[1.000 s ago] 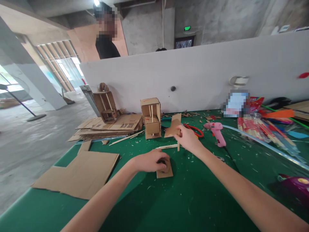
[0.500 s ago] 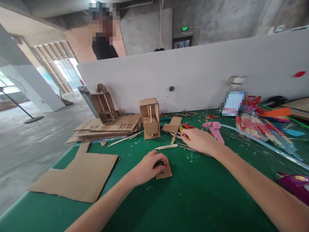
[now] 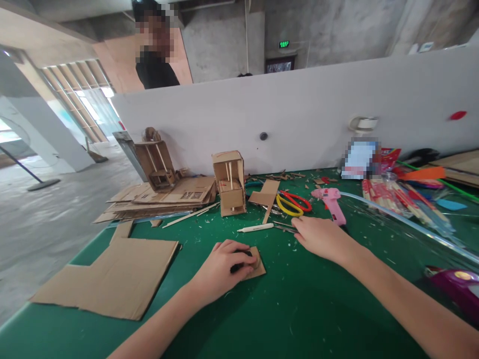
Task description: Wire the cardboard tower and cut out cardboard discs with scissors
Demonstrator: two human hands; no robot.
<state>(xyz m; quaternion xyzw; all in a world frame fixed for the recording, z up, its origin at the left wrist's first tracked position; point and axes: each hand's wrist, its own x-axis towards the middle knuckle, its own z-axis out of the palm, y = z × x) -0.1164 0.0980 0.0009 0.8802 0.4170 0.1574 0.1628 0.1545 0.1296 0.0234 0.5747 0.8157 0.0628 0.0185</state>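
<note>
My left hand [image 3: 224, 267] curls its fingers around a small dark and tan round object [image 3: 242, 259], pressed down on a small cardboard square [image 3: 258, 269]. The fingers partly cover that object, so its kind is unclear. To the right, my right hand [image 3: 318, 238] has its fingertips closed at a slim metal tool [image 3: 284, 227] lying on the table; the hand hides its far end. Just left of this tool is a white pen [image 3: 256, 228]. Beyond the right hand lie scissors with yellow and red handles [image 3: 290, 204] and a cardboard strip cross [image 3: 267, 195].
A cardboard box model [image 3: 229, 184] stands near the white partition [image 3: 187, 124]. Stacked cardboard [image 3: 179, 192] and a large cut sheet [image 3: 116, 276] occupy the left. On the right are a pink glue gun [image 3: 331, 202], a phone [image 3: 359, 158], wrapped sticks [image 3: 389, 199] and a purple tool [image 3: 454, 289].
My right hand has moved down and right from the scissors handles to the slim metal tool. My left hand has shifted slightly left, still on the round object.
</note>
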